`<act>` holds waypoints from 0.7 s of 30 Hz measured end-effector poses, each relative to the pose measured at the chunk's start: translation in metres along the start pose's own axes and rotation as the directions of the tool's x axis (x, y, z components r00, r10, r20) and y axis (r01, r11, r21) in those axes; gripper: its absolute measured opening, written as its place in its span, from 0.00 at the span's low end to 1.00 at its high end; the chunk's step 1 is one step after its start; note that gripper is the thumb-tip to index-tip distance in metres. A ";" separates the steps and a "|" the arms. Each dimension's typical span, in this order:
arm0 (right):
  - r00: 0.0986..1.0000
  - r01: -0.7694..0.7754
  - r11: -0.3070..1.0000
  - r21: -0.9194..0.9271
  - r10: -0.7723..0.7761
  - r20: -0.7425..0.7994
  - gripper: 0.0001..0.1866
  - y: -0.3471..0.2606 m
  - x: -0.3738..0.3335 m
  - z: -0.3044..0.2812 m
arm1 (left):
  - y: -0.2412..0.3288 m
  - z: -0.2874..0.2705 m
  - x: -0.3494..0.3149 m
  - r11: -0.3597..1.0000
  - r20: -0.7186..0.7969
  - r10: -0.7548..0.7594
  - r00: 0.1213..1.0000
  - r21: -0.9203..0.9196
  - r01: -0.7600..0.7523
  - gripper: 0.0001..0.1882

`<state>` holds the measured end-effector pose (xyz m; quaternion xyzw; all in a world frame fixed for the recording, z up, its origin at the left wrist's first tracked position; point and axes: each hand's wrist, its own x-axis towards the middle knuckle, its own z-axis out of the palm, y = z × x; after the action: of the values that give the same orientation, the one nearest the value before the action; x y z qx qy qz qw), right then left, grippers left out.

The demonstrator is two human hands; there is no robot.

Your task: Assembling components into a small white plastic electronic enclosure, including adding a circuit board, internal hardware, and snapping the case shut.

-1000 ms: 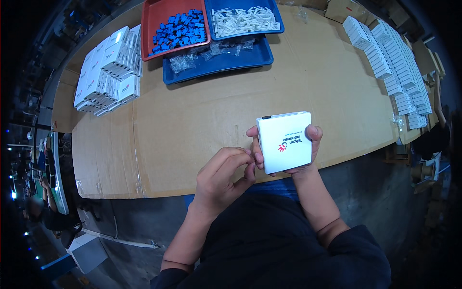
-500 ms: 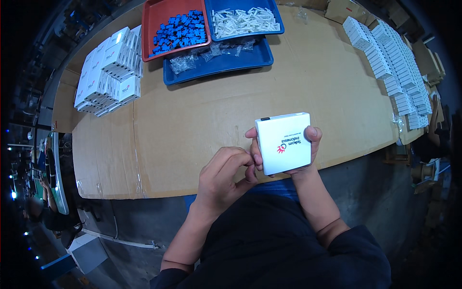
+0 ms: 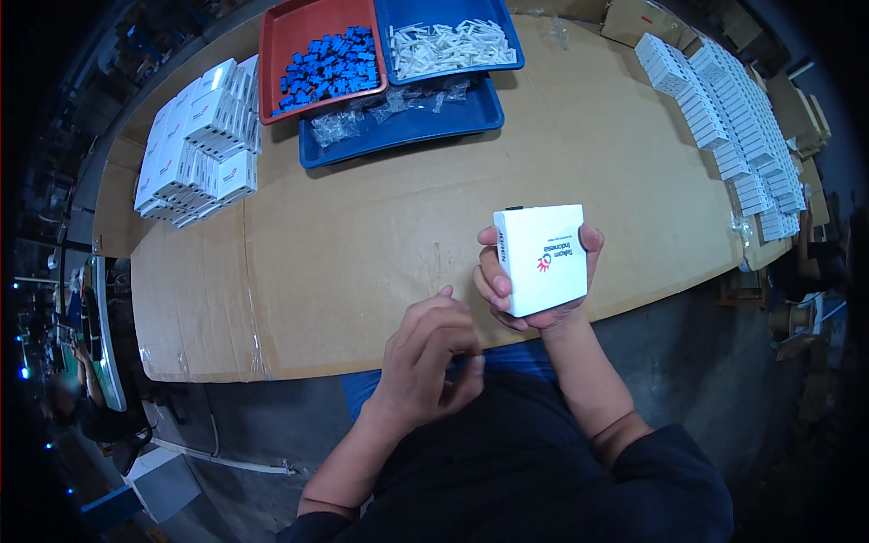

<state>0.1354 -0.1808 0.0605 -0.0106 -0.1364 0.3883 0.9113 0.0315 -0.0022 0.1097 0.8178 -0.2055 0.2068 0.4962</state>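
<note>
My right hand (image 3: 543, 308) grips a flat white square box (image 3: 546, 262) above the table's near edge. Its thumb lies along the right side, and the fingers wrap round the left side and underneath. The box's top face carries a red and dark print, and a small black part shows at the far left corner. Lower and to the left, apart from the box, is my left hand (image 3: 430, 362). Its fingers are curled in towards the thumb; whether anything small is between them is hidden.
A red tray (image 3: 270, 68) of blue pieces and a blue tray (image 3: 514, 45) of white pieces rest over a lower blue tray (image 3: 407, 149) with clear plastic bags. White boxes are stacked at left (image 3: 195, 136) and in rows at right (image 3: 729, 136) on the cardboard-covered table (image 3: 362, 244).
My left hand has drawn away from the box, down and slightly nearer to me. My right hand has turned the box a little, showing more of its left side.
</note>
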 end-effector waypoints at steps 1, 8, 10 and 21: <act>1.000 0.002 1.000 -0.002 -0.002 -0.002 0.63 -0.001 -0.001 0.000 | -0.002 -0.001 -0.001 1.000 0.000 0.001 1.000 -0.003 -0.001 0.05; 0.990 -0.057 0.993 0.099 0.044 0.134 0.62 0.001 -0.002 -0.002 | -0.012 -0.001 -0.010 0.997 0.052 0.009 0.999 -0.081 -0.005 0.08; 0.987 -0.059 0.993 0.103 0.043 0.152 0.61 -0.001 -0.003 -0.002 | -0.015 0.001 -0.010 0.998 0.072 0.020 0.997 -0.067 -0.015 0.10; 0.945 -0.126 0.990 0.063 0.101 0.312 0.54 -0.006 0.007 -0.007 | -0.019 0.002 -0.003 0.990 0.119 -0.137 0.983 0.034 0.133 0.08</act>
<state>0.1458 -0.1792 0.0564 0.0798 -0.2600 0.4423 0.8546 0.0390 0.0045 0.0936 0.8472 -0.1767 0.1252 0.4852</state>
